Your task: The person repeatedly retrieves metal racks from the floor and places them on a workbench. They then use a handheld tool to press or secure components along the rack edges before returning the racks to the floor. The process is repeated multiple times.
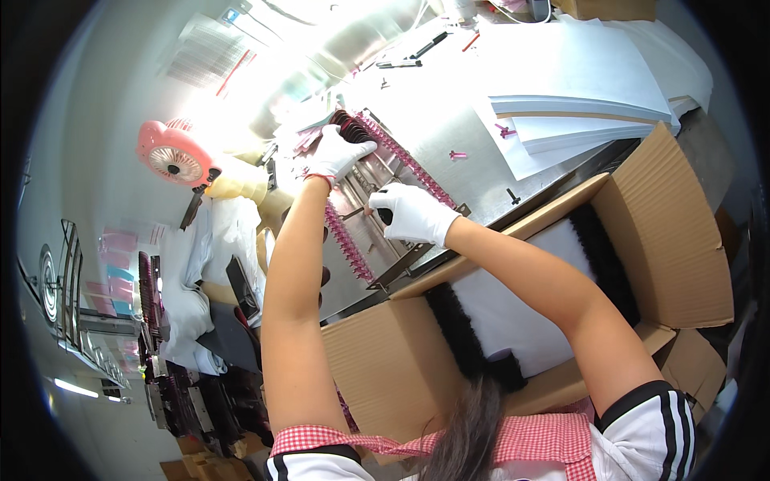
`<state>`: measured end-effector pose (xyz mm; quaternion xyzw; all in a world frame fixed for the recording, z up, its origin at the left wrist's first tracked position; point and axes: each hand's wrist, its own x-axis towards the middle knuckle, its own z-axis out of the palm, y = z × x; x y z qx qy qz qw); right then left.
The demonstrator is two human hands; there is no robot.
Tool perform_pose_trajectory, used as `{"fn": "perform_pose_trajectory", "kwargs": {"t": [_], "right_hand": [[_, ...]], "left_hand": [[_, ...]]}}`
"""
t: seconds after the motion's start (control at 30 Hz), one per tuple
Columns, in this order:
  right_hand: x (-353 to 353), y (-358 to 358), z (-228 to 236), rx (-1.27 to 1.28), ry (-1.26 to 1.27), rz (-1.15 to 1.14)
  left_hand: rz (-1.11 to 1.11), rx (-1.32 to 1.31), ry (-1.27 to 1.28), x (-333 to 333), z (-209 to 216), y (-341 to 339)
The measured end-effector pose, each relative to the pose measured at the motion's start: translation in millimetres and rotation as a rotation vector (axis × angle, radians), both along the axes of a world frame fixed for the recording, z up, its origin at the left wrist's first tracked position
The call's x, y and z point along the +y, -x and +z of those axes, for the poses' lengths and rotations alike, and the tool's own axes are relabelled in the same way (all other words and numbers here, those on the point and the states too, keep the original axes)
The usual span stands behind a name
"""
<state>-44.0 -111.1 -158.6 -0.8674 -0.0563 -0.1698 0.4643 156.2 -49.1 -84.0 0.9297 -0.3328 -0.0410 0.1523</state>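
Both my hands wear white gloves and work over a metal rack (pixel 377 186) edged by two rows of small pink pieces (pixel 411 159). At the rack's far end, my left hand (pixel 341 154) is curved round a row of dark, rounded flat pieces (pixel 353 127), thumb on one side and fingers on the other. Nearer me, my right hand (pixel 413 214) is closed, with a small dark rounded piece (pixel 386 216) showing at its fingertips. Some of those fingertips are hidden from view.
Right in front of me, an open cardboard box (pixel 385 341) holds a white sheet (pixel 521 301) and black bristly strips (pixel 605 256). Stacked white paper (pixel 573 80) lies at the far right. A pink fan (pixel 175 156) stands left. Loose pink pieces (pixel 458 155) and pens (pixel 429 45) are scattered on the metal table.
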Motion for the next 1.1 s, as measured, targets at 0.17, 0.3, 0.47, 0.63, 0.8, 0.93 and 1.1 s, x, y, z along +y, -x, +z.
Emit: {"fn": "perform_pose_trajectory", "kwargs": {"t": [0.17,0.3,0.47,0.63,0.8,0.93,1.1], "right_hand": [[-0.2,0.0,-3.9,-0.107,0.011,0.008],[-1.9,4.7,1.0,-0.043,0.025,0.041],[-1.9,7.2,5.3,0.025,0.034,0.061],[1.7,-0.1,0.7,-0.140,-0.117,-0.135],[4.7,-6.2,-3.4,-0.171,-0.225,-0.276],[4.6,-7.9,-1.0,-0.198,-0.372,-0.275],[2.0,-2.6,2.3,-0.368,-0.169,-0.156]], "left_hand": [[0.016,-0.098,0.103,-9.8,-12.2,16.3],[0.035,-0.085,-0.004,-12.5,-17.5,25.5],[-0.165,-0.100,-0.310,-39.8,-18.4,11.4],[-0.061,-0.410,-0.412,-40.7,-15.7,27.5],[-0.033,-0.496,-0.524,6.0,1.4,51.0],[-0.141,-0.530,-0.381,48.2,12.9,78.2],[-0.348,0.112,-0.171,74.3,1.2,116.9]]}}
